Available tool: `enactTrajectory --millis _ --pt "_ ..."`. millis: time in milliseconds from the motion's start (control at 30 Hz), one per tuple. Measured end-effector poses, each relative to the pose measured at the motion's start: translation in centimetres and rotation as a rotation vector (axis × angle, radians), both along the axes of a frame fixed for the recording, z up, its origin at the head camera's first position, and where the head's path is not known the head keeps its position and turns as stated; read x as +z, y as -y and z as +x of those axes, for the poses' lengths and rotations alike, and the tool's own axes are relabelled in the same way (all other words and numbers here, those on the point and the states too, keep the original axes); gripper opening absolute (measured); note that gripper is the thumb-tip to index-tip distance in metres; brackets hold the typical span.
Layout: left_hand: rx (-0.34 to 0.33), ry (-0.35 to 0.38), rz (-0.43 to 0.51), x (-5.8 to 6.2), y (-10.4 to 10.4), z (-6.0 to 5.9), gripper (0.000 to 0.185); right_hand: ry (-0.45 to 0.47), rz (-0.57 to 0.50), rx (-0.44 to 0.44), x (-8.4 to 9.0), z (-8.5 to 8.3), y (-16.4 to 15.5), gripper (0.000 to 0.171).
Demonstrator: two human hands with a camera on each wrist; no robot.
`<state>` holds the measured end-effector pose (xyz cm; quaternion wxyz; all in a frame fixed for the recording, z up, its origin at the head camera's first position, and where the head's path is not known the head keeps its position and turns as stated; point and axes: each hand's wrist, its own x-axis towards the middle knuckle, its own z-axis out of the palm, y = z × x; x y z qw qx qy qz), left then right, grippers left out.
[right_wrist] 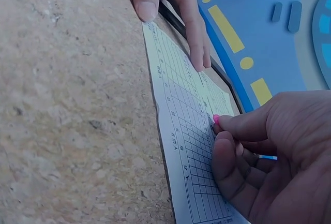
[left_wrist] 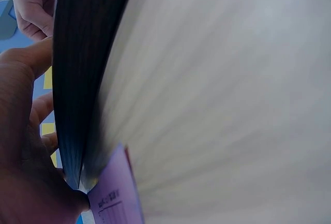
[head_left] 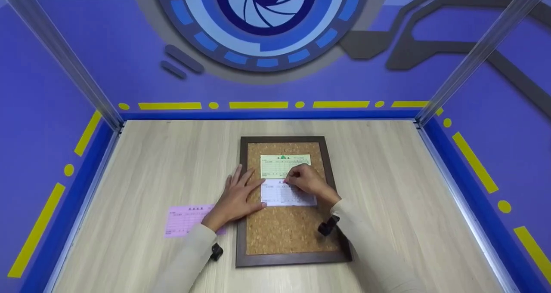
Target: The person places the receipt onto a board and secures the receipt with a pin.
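Here, left to right across the head view: pink slip point(head_left: 189, 220) lies flat on the table point(head_left: 387, 189) at lower left, partly under the left forearm, untouched.

Left hand point(head_left: 236, 198), just left of centre: fingers straight and spread, palm down, resting over the left frame edge of the corkboard point(head_left: 284, 228), fingertips on the left edge of the white slip point(head_left: 286, 195). It presses; it grips nothing. Right wrist view confirms two straight fingers at the slip's far edge.

White slip: centre of the board, its top edge just below or slightly overlapping the green slip point(head_left: 284, 165); which one, I cannot tell.

Right hand point(head_left: 308, 182), right of centre: fingers curled, thumb and forefinger pinching a pink pin point(right_wrist: 216, 118) at the white slip's top edge. Wrist bent down, forearm coming in from lower right.

Risks, as judged:
- Pin driven at a slant; head tips, slip holds poorly.
- Left fingers ease off; white slip slides or skews against the green slip.
- Pin slips from the pinch; fingertip pricked.
- Board shifts on the table under a sideways push.
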<state>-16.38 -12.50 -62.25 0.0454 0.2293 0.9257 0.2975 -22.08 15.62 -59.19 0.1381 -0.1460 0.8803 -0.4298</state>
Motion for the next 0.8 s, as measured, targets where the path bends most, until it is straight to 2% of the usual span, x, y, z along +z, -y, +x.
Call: enactTrajectory --millis 233,533,800 --pt "0.002 0.002 0.0 0.09 -0.02 0.05 0.077 0.0 0.004 -0.002 -0.04 -0.03 0.07 0.017" --pt "0.007 -0.011 0.017 -0.01 -0.18 0.09 0.077 -0.003 0.036 -0.054 0.14 0.03 0.18 0.016" --pt "0.01 -0.012 0.017 0.03 -0.11 0.18 0.077 0.063 0.024 -0.107 0.18 -0.05 0.29 0.018"
